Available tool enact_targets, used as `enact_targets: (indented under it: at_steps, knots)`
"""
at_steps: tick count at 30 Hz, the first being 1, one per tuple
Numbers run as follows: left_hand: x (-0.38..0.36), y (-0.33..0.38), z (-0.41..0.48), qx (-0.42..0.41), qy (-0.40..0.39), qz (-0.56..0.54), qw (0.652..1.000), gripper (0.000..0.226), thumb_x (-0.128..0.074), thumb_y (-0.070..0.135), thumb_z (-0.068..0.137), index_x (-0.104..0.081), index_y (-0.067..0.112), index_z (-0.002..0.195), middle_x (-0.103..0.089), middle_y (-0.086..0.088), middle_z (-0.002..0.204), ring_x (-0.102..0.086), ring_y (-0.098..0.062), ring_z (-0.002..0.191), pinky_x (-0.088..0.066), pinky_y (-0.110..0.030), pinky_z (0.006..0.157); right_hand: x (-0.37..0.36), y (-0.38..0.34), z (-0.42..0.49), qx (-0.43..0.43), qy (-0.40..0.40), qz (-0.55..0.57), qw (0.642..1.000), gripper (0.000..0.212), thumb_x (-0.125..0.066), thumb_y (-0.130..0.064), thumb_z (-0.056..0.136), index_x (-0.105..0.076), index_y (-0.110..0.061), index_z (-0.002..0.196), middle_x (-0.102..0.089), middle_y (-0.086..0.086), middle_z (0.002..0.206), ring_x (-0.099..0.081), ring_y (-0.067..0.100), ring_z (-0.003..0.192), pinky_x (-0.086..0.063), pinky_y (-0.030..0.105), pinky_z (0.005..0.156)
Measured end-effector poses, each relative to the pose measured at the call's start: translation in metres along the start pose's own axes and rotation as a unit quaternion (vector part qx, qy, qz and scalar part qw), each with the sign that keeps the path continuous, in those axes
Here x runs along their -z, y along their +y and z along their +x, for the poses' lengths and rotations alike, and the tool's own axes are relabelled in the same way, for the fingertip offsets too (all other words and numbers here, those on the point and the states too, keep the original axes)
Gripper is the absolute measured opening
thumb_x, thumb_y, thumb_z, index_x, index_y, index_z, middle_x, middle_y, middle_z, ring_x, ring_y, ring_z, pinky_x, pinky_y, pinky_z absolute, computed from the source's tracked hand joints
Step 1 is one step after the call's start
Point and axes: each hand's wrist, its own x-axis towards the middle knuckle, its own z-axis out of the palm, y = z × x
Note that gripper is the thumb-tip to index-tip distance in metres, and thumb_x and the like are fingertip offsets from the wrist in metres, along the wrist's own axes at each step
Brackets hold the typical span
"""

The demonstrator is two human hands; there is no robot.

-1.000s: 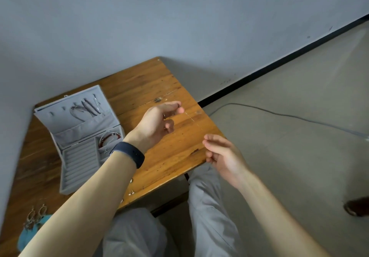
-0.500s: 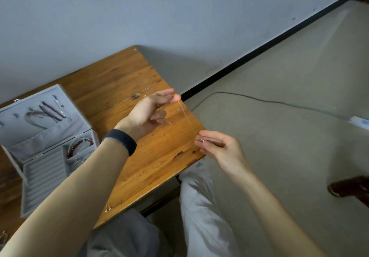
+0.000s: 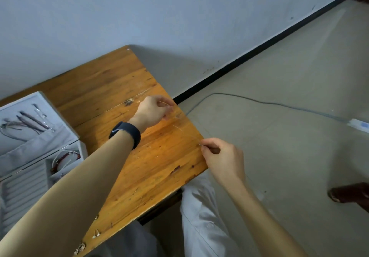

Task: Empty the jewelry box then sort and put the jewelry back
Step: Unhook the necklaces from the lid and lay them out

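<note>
Left hand [image 3: 153, 109] and right hand [image 3: 223, 157] each pinch one end of thin silver chain [image 3: 178, 127], barely visible, over brown wooden table [image 3: 139, 167] corner. Left forearm partly hides open grey jewelry box [image 3: 60, 115]. Small earrings [image 3: 96, 233] at near edge.

Soft, even light fills the scene, dim and bluish on the wall [image 3: 179, 7], with no hard shadows; only a vague grey shadow lies on it beside the far corner of the desk [image 3: 123, 81]. The varnish throws a warm glare near the left hand [image 3: 149, 111], which is slightly blurred. The chain [image 3: 199, 145] at the right hand [image 3: 225, 161] shows only as a glint. The wide lens bends the baseboard [image 3: 259, 48] and stretches the box [image 3: 40, 143] at the left edge.
</note>
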Motion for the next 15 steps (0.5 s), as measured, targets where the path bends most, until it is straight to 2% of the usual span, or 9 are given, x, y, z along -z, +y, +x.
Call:
enact_targets:
  at_steps: [2,4,10,13,15]
  knots:
    - [-0.004,-0.004,0.007,-0.035,0.016,0.068,0.997,0.014,-0.060,0.016,0.098,-0.068,0.027,0.099,-0.071,0.007,0.099,-0.067,-0.009,0.082,-0.053,-0.023,0.074,-0.002,-0.003,-0.001,0.005,0.000,-0.029,1.000,0.017,-0.068,-0.025,0.092,-0.077,-0.031,0.104,-0.075,-0.016,0.094,-0.066,-0.002,0.084,-0.043,0.000,0.065]
    - [-0.009,-0.006,0.011,-0.067,0.027,0.116,0.991,0.016,-0.059,0.015,0.099,-0.070,0.026,0.100,-0.070,0.006,0.103,-0.064,-0.013,0.093,-0.049,-0.024,0.079,-0.001,-0.005,-0.001,0.009,0.005,-0.053,0.999,0.016,-0.067,-0.027,0.092,-0.077,-0.032,0.104,-0.075,-0.015,0.094,-0.064,-0.001,0.081,-0.041,0.000,0.063]
    - [-0.018,-0.012,0.016,-0.117,0.050,0.225,0.966,0.016,-0.055,0.024,0.099,-0.068,0.034,0.103,-0.066,0.005,0.108,-0.061,-0.017,0.089,-0.050,-0.030,0.070,0.002,-0.006,-0.001,0.014,-0.007,-0.122,0.992,0.017,-0.062,-0.035,0.094,-0.075,-0.032,0.105,-0.073,-0.014,0.088,-0.054,0.000,0.069,-0.037,0.003,0.057]
    - [-0.018,-0.012,0.020,-0.127,0.053,0.254,0.957,0.015,-0.056,0.027,0.099,-0.068,0.035,0.104,-0.065,0.004,0.109,-0.061,-0.020,0.090,-0.046,-0.030,0.067,0.002,-0.003,-0.003,0.016,-0.003,-0.116,0.993,0.015,-0.062,-0.033,0.094,-0.074,-0.030,0.102,-0.067,-0.016,0.080,-0.051,-0.006,0.063,-0.038,0.000,0.064]
    - [-0.014,-0.010,0.020,-0.142,0.051,0.309,0.939,0.016,-0.053,0.029,0.101,-0.066,0.034,0.109,-0.064,0.002,0.111,-0.059,-0.023,0.086,-0.043,-0.030,0.064,0.002,-0.001,-0.004,0.011,0.003,-0.100,0.995,0.013,-0.064,-0.032,0.093,-0.074,-0.031,0.099,-0.066,-0.018,0.077,-0.053,-0.009,0.065,-0.038,0.000,0.065]
